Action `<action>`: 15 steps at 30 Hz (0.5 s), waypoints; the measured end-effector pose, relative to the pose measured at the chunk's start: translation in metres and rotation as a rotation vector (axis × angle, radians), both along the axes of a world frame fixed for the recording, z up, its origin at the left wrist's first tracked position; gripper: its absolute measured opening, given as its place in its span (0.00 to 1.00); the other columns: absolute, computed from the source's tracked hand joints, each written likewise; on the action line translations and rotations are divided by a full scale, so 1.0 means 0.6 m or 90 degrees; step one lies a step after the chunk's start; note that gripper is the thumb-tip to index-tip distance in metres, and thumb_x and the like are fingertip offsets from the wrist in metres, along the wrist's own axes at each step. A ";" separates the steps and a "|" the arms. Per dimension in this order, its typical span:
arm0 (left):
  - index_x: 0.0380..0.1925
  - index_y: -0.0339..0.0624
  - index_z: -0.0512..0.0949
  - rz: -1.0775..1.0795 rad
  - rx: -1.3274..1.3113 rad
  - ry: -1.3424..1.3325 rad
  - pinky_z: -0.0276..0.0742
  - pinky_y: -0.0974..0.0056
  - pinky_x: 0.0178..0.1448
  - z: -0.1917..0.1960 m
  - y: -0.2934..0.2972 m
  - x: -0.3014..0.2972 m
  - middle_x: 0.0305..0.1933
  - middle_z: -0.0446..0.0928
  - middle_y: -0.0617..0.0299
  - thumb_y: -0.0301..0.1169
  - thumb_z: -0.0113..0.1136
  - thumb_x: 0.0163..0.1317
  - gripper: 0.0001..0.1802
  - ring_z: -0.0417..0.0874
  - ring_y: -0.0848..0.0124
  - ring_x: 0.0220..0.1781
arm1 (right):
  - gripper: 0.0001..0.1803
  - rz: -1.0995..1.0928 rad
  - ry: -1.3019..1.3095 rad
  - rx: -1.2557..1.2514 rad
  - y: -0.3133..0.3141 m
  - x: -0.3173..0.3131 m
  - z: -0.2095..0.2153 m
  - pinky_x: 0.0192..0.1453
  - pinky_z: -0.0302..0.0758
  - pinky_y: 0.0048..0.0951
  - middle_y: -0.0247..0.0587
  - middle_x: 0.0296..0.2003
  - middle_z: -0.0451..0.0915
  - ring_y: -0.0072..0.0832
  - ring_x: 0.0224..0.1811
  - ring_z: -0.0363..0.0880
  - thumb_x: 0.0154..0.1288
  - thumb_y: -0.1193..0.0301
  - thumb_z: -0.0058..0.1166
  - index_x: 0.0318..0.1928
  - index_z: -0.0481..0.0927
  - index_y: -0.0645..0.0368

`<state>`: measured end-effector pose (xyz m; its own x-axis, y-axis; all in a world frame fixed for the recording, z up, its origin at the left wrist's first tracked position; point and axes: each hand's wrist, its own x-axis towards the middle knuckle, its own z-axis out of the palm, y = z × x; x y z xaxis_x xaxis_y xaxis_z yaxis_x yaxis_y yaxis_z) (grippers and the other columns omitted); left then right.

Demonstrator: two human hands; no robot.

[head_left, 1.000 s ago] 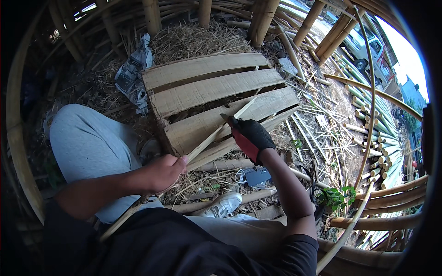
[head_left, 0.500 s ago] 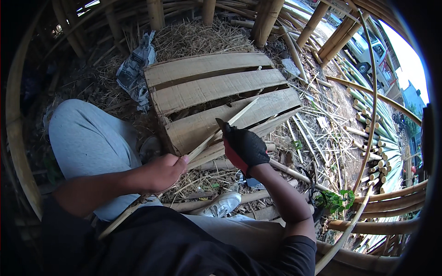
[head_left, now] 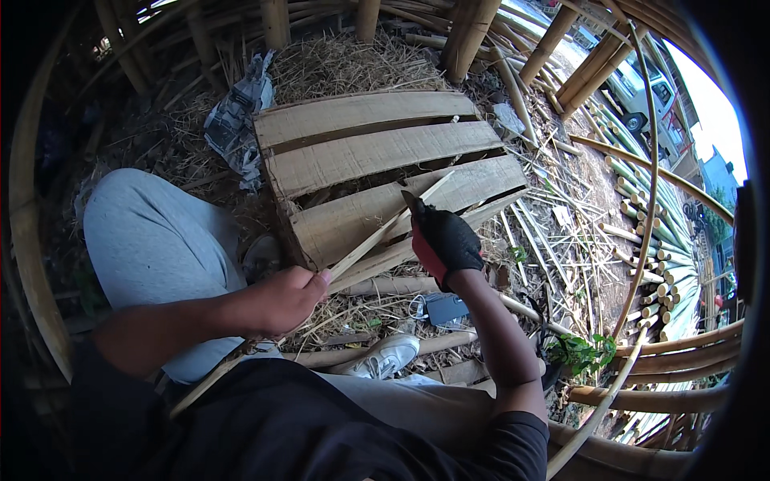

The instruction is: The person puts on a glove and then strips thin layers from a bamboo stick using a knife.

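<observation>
My bare left hand (head_left: 290,301) is closed around a long, pale bamboo strip (head_left: 362,249). The strip slants from beside my left hip, through that hand, up across a low crate of wooden slats (head_left: 377,156). A black and red glove covers my right hand (head_left: 446,245), which is wrapped round a knife (head_left: 411,200). Only the knife's short dark blade shows; the glove hides its handle. That blade lies against the strip near its far end, over the crate's nearer slats.
A dark blue, phone-like slab (head_left: 446,309) lies near my white shoe (head_left: 387,356). Crumpled newspaper (head_left: 238,116) is left of the crate. Cut bamboo poles (head_left: 659,260) are stacked at right, near a curved pole (head_left: 652,152). Shavings and straw litter the ground.
My right hand has slid the knife up and to the right along the strip, away from my left hand. My left hand has stayed in place.
</observation>
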<state>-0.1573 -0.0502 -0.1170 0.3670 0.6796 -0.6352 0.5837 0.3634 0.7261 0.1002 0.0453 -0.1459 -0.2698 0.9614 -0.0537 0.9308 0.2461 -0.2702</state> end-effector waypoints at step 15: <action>0.44 0.33 0.69 0.043 -0.031 -0.093 0.58 0.69 0.16 -0.022 -0.004 -0.013 0.14 0.58 0.73 0.51 0.32 0.80 0.29 0.59 0.81 0.12 | 0.20 0.075 0.020 -0.046 0.005 -0.010 0.007 0.39 0.80 0.53 0.55 0.33 0.84 0.54 0.35 0.84 0.79 0.60 0.33 0.52 0.76 0.58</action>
<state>-0.1651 -0.0525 -0.1301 0.4131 0.6755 -0.6108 0.4463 0.4345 0.7823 0.0945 0.0484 -0.1416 -0.3834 0.9168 -0.1115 0.8875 0.3323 -0.3192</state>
